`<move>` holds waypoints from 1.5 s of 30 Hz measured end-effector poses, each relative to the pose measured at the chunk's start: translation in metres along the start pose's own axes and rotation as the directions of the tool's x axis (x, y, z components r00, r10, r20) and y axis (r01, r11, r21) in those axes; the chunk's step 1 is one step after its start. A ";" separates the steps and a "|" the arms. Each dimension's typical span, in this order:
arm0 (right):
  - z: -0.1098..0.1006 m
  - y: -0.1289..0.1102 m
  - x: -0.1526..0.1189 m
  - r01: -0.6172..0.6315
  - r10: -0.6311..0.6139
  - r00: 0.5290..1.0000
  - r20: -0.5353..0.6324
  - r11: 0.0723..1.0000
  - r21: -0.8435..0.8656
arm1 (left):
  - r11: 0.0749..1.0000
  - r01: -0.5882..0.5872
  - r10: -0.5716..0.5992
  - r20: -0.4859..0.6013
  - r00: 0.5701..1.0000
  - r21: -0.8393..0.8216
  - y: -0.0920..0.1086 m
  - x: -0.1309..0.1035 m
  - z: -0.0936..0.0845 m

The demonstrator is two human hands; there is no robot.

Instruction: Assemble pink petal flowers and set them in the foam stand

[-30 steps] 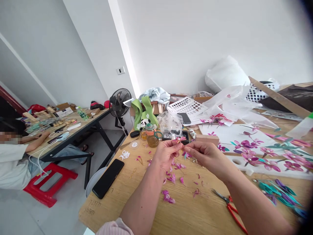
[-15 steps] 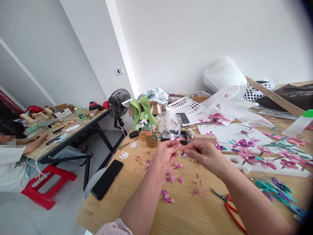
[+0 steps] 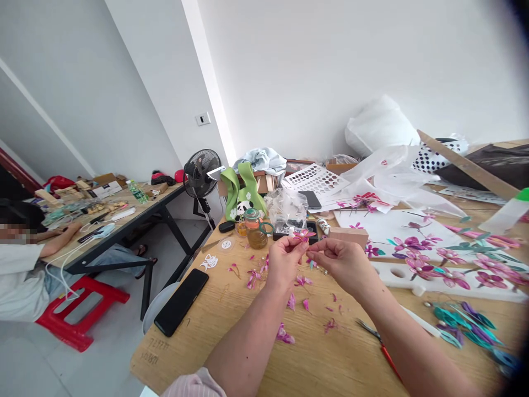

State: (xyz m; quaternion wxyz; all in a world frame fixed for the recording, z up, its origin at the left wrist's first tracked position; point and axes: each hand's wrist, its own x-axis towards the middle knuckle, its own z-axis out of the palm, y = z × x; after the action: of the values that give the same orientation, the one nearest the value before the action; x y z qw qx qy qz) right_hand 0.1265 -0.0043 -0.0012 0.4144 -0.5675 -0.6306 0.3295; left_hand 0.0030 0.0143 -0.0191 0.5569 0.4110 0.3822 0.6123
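Observation:
A small pink artificial flower (image 3: 303, 235) is pinched between the thumb and fingers of my left hand (image 3: 285, 262), above the wooden table. Close by on the right, my right hand (image 3: 343, 260) is closed in a pinch beside the flower's underside. Whatever lies between its fingertips is too small to make out. Loose magenta petals (image 3: 303, 280) are scattered on the wood under and in front of both hands. Red-handled pliers (image 3: 388, 358) lie partly hidden beneath my right forearm.
A black phone (image 3: 181, 302) lies at the left table edge. Behind my hands stand a glass jar (image 3: 256, 234) and a green panda bag (image 3: 243, 198). Finished pink flowers (image 3: 421, 264) rest on white foam at right. A person (image 3: 25, 264) sits at another table, left.
The flower in my left hand has turned and shows more of its petals. My right forearm has shifted left, covering more of the pliers and uncovering a white-handled tool.

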 end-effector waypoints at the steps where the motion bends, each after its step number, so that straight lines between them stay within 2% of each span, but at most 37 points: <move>1: 0.001 -0.002 -0.001 0.006 -0.008 0.999 -0.035 0.999 -0.052 | 1.000 -0.003 0.003 -0.005 1.000 -0.002 0.000 0.000 0.000; 6: 0.008 -0.006 -0.007 0.063 -0.122 0.978 -0.169 0.946 -0.319 | 0.999 -0.029 0.029 -0.029 0.999 -0.014 -0.004 -0.002 0.002; 10: 0.011 -0.005 -0.008 0.082 -0.167 0.967 -0.194 0.920 -0.383 | 0.998 -0.050 0.050 -0.025 0.998 -0.023 -0.003 -0.004 0.003; 13: 0.008 -0.007 -0.008 0.089 -0.156 0.970 -0.189 0.943 -0.322 | 0.998 -0.038 0.038 -0.007 0.999 -0.044 0.000 -0.004 0.003; 18: 0.001 -0.008 -0.005 0.050 -0.053 0.995 -0.087 0.998 -0.039 | 0.996 0.037 -0.031 0.079 0.996 -0.075 0.007 0.001 -0.002; 23: -0.003 -0.003 -0.002 -0.097 0.084 0.994 0.076 0.977 0.187 | 0.985 0.153 -0.133 0.207 0.969 -0.084 0.011 0.006 -0.011; 26: -0.004 0.001 -0.001 -0.129 0.097 0.987 0.129 0.953 0.273 | 0.983 0.169 -0.145 0.256 0.956 -0.076 0.014 0.008 -0.016; 29: -0.004 0.003 0.000 -0.112 0.072 0.985 0.159 0.959 0.261 | 0.991 0.133 -0.121 0.260 0.958 -0.030 0.013 0.009 -0.019; 37: -0.010 0.004 0.002 -0.047 0.034 0.987 0.157 0.996 0.076 | 0.992 0.064 -0.081 0.161 0.984 0.107 0.004 0.014 -0.021; 42: -0.010 0.006 0.003 -0.052 0.042 0.987 0.155 0.997 0.064 | 0.982 -0.018 -0.013 0.162 0.987 0.188 0.002 0.012 -0.019; 45: -0.009 0.005 0.002 -0.093 0.079 0.987 0.143 0.991 0.093 | 0.967 -0.070 0.040 0.123 0.992 0.245 0.002 0.011 -0.017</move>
State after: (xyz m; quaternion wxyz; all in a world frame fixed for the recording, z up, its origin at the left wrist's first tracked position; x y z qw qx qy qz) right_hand 0.1365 -0.0023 -0.0013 0.3826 -0.5484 -0.6156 0.4169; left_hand -0.0137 0.0244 -0.0222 0.5053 0.5232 0.4110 0.5496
